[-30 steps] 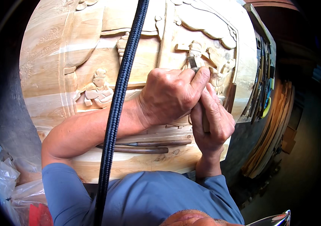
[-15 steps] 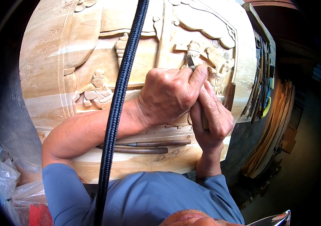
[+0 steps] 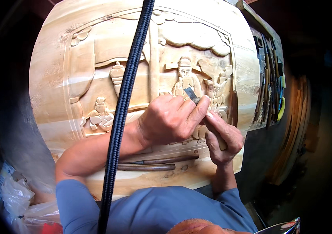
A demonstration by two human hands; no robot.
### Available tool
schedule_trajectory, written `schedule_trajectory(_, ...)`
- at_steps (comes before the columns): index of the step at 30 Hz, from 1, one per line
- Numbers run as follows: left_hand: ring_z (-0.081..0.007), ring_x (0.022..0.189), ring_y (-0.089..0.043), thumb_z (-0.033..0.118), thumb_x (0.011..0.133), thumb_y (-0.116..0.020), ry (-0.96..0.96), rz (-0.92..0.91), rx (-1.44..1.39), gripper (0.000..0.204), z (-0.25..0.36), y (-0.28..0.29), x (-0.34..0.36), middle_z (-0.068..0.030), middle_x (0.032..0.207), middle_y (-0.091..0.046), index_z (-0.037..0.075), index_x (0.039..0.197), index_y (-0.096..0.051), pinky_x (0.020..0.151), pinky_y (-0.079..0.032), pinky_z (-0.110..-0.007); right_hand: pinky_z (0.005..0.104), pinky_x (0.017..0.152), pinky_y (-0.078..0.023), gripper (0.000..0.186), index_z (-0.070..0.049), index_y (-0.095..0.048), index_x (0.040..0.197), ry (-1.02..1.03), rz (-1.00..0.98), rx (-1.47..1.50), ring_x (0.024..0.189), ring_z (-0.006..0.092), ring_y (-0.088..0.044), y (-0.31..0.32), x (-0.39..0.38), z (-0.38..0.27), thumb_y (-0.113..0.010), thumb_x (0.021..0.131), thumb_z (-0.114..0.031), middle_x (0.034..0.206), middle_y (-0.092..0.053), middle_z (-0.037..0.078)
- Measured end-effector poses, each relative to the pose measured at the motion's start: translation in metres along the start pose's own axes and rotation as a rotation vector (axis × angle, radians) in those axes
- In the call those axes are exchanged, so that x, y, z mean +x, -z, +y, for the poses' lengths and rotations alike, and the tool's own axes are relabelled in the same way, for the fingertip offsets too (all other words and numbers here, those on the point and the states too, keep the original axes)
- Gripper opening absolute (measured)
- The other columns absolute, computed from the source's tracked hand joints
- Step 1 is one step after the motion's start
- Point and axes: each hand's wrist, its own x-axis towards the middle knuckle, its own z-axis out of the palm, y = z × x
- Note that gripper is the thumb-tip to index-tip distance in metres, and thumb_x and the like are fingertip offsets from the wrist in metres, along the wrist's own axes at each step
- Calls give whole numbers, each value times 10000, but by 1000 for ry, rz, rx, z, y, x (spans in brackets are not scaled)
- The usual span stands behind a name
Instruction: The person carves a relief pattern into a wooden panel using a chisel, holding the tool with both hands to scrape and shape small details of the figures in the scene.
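Note:
A pale wooden panel (image 3: 49, 85) carries relief carvings of figures, clouds and a frame. My left hand (image 3: 172, 119) is closed around the chisel (image 3: 191, 94) near its flat metal blade, which points up-left over the robe of the central-right carved figure (image 3: 184, 72) in a flat-sided hat. My right hand (image 3: 224, 138) grips the chisel's wooden handle below and to the right of my left hand. Two long dark-handled tools (image 3: 166, 159) lie along the lower part of the panel, below my hands.
Several carving tools (image 3: 269, 78) lie in a row right of the panel. Stacked planks (image 3: 291, 132) stand at the right. Clear plastic bags (image 3: 17, 199) are at lower left. A black braided hose (image 3: 127, 93) crosses the view vertically. A dark wooden strip (image 3: 234, 107) rests on the panel's right side.
The panel appears lower and shows more of its top, as the view has shifted. The chisel blade and both hands sit lower in the picture, still gripping.

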Motion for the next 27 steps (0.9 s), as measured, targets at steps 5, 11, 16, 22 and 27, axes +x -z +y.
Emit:
schedule_trajectory(5,-110,535,-454,87,794,-717,-36,45,103,476,-3,3,4,26,640,-445,-7,1253,-804,487,-332,-302,390,796,-670,378,148,-752,1232,-284,118,549,864,343,-826,16,-18,14,-655,950,-84,1050,-805,286)
schedule_trajectory(11,-125,530,-444,70,843,-790,-31,-9,108,326,-8,16,7,16,631,-452,-1,1160,-812,481,-304,-313,389,504,-555,489,170,-736,1095,-411,385,815,597,307,-685,42,-28,39,-587,1066,-296,877,-741,277)
schedule_trajectory(16,-126,514,-451,182,907,-889,-27,19,65,198,-6,12,9,17,612,-450,29,955,-773,476,-302,-306,358,628,-581,518,161,-693,1258,-469,514,800,720,287,-712,40,-28,50,-554,1100,-312,958,-749,270)
schedule_trajectory(22,-121,513,-446,201,915,-897,-82,46,57,222,-3,9,9,22,617,-465,29,1001,-786,476,-312,-295,391,813,-646,509,145,-668,1381,-409,338,664,884,288,-777,19,-20,34,-646,1100,-279,1059,-779,266)
schedule_trajectory(27,-107,532,-451,181,928,-877,-90,-33,51,359,-4,14,8,34,641,-471,23,1243,-810,481,-320,-289,360,868,-645,398,111,-727,1329,-369,220,539,922,249,-801,11,-21,28,-694,1006,-118,1070,-802,225)
